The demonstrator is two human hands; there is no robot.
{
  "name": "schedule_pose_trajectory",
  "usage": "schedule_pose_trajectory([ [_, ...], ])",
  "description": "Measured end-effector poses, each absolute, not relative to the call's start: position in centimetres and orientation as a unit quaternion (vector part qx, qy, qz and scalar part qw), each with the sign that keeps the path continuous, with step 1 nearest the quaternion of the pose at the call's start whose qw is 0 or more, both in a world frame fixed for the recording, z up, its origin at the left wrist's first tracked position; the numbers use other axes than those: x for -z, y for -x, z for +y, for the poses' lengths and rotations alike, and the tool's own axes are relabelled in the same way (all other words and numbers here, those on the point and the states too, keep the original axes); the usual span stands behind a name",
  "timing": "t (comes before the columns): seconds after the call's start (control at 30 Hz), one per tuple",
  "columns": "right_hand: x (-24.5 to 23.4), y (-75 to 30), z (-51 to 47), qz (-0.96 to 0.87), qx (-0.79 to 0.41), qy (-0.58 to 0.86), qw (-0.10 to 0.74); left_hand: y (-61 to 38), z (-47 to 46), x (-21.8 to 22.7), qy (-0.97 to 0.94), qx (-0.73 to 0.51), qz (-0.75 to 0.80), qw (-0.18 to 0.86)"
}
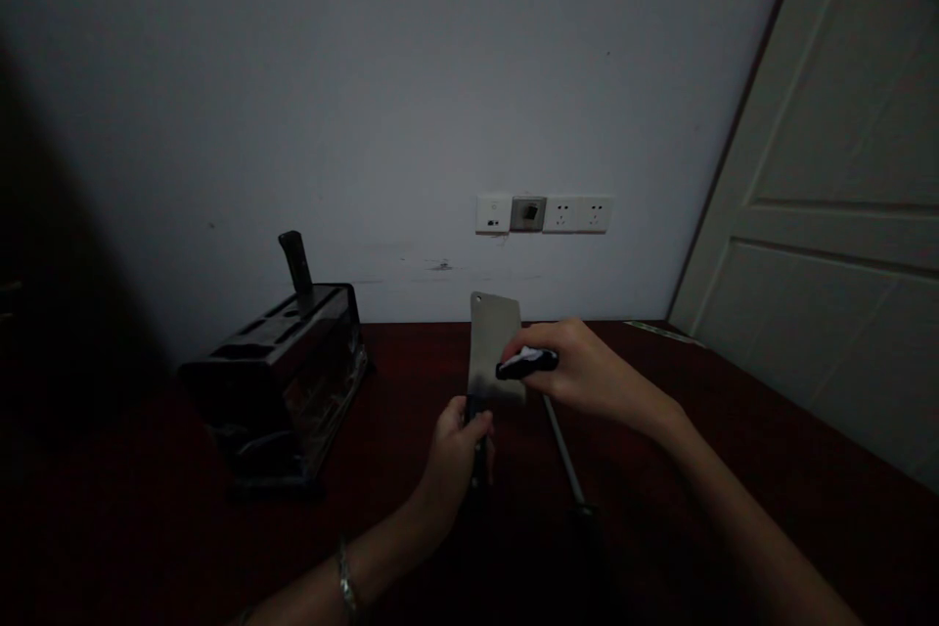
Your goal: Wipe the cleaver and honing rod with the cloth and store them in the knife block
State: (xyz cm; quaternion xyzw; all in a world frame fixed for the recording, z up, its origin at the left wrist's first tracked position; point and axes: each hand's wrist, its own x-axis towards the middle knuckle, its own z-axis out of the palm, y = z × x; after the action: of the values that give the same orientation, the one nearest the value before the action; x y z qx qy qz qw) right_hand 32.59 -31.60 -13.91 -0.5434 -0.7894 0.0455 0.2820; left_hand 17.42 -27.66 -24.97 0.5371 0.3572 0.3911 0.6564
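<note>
From the head view, we see our left grip (451, 455) closed firmly around the dark handle of a cleaver (490, 333), the thumb lying along the near end of it. The cleaver stands up in front of us over the tabletop (411, 381), its broad pale blade above the hand and a small hole near the blade's upper left corner. Our right grip (576, 357) is closed on a small dark object (538, 365) with a pale patch, held in front of the blade's right side; we cannot tell what it is or whether it touches the metal. Below the right hand, a thin metal rod (562, 450) with a dark handle slants toward us on the tabletop. To the left, well apart from both hands, we see a dark knife block (315, 352) with slots along its top and one black knife handle (294, 259) sticking up. We wear a bracelet (344, 579) on the left wrist. Behind everything is a pale wall (411, 117) with a row of sockets (561, 214), and a panelled door (828, 205) stands at the right. The light is dim.
</note>
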Motion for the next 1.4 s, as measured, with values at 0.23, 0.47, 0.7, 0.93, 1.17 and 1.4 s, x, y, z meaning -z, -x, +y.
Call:
schedule_pose_trajectory([
  [0.23,14.2,-32.9,-31.2,-0.787,-0.044,0.539,0.295,-17.7,-28.0,25.5,-0.588,-0.429,0.36,0.584],
  [0.47,15.7,-31.8,-30.1,-0.815,-0.053,0.505,0.277,-17.9,-27.9,25.6,-0.59,-0.491,0.399,0.502],
  [0.7,17.0,-31.4,-29.2,-0.825,-0.066,0.497,0.259,-17.8,-28.0,25.5,-0.569,-0.508,0.41,0.5],
  [0.93,17.0,-31.3,-29.1,-0.815,-0.057,0.512,0.264,-17.8,-27.9,25.9,-0.568,-0.523,0.403,0.492],
  [1.17,16.9,-31.3,-29.2,-0.813,-0.054,0.516,0.264,-17.8,-28.2,26.0,-0.576,-0.522,0.401,0.485],
  [1.4,16.8,-31.2,-29.4,-0.816,-0.062,0.521,0.244,-18.0,-28.2,26.2,-0.58,-0.523,0.397,0.483],
])
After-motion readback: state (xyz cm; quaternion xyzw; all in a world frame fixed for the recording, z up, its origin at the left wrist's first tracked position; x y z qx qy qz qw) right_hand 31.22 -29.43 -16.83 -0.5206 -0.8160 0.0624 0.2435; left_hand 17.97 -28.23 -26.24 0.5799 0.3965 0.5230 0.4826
